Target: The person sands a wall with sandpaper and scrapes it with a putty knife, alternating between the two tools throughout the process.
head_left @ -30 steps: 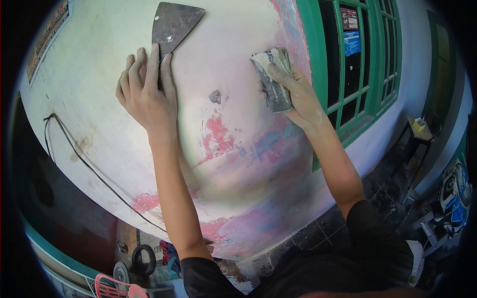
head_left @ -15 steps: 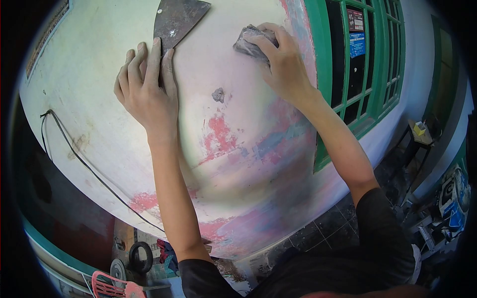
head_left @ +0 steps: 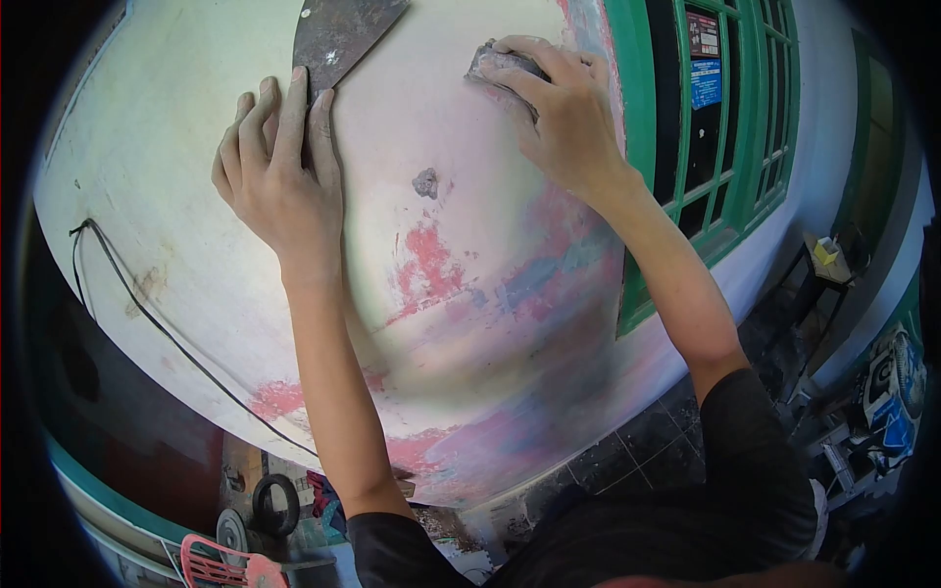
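My left hand (head_left: 284, 171) lies against the painted wall (head_left: 392, 323), fingers stretched upward. A scraper (head_left: 343, 39) with a wide, stained metal blade is held between its thumb and index finger, pressed to the wall; the handle is mostly hidden under the palm. My right hand (head_left: 573, 122) is closed over a dusty, dark grey piece of folded sandpaper (head_left: 497, 67), which rests on the wall near the window's edge. Grey dust coats the fingers of both hands. Between and below them, a grey rough patch (head_left: 425, 183) marks the wall above flaking pink and blue paint.
A green-framed window (head_left: 711, 147) with stickers is on the right. A black cable (head_left: 162, 328) hangs down the wall at left. Below stand a red chair (head_left: 230, 563) and a tyre (head_left: 276, 505). A small table (head_left: 828, 269) is far right.
The right hand and sandpaper have shifted slightly right and up on the wall. The view has moved a little; the left hand still holds the scraper.
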The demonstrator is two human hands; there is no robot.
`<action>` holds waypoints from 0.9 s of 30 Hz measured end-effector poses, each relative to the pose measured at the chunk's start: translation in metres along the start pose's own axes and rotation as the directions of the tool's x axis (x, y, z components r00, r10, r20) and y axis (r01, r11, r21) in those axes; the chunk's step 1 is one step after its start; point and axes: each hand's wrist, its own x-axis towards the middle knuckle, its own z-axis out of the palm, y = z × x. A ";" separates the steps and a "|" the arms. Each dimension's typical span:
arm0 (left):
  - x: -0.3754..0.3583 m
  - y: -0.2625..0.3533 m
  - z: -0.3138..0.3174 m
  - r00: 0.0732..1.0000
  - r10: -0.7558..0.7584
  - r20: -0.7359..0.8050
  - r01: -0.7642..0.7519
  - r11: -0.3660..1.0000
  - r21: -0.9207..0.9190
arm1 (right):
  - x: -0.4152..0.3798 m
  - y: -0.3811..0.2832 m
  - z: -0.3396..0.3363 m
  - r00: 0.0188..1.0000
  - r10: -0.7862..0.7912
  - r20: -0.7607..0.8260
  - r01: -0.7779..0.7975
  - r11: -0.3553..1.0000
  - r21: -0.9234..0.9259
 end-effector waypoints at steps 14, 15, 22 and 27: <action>0.001 0.003 -0.004 0.999 -0.025 0.021 0.025 1.000 -0.010 | -0.006 0.001 0.018 0.987 -0.087 -0.138 0.074 0.993 -0.094; 0.001 0.003 -0.003 0.999 -0.024 0.020 0.025 1.000 -0.005 | -0.006 0.002 0.019 0.983 -0.087 -0.161 0.075 0.994 -0.079; 0.001 0.003 -0.004 0.999 -0.021 0.027 0.020 1.000 0.008 | -0.015 0.000 0.024 0.979 -0.075 -0.190 0.064 0.996 -0.064; 0.000 -0.001 0.000 1.000 0.004 0.017 -0.004 1.000 0.007 | -0.055 -0.028 0.030 0.994 -0.091 -0.062 0.087 0.993 -0.077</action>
